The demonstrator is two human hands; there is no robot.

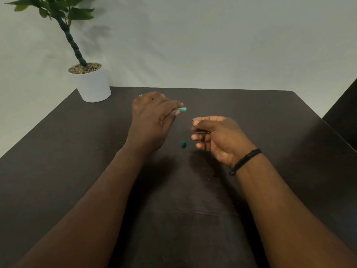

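My left hand (152, 120) hovers above the dark table (77, 151) and pinches a small light teal piece (182, 109) between thumb and forefinger. To its right, my right hand (218, 136) is raised with its fingers curled, and thumb and forefinger pinch what looks like a very thin dark thread or needle (201, 132); it is too fine to identify. A small dark teal piece (183, 144) lies on the table between and below the two hands, touched by neither.
A potted plant in a white pot (92, 84) stands at the table's far left corner. A dark chair or furniture edge (345, 113) shows at the right. A pale wall lies behind.
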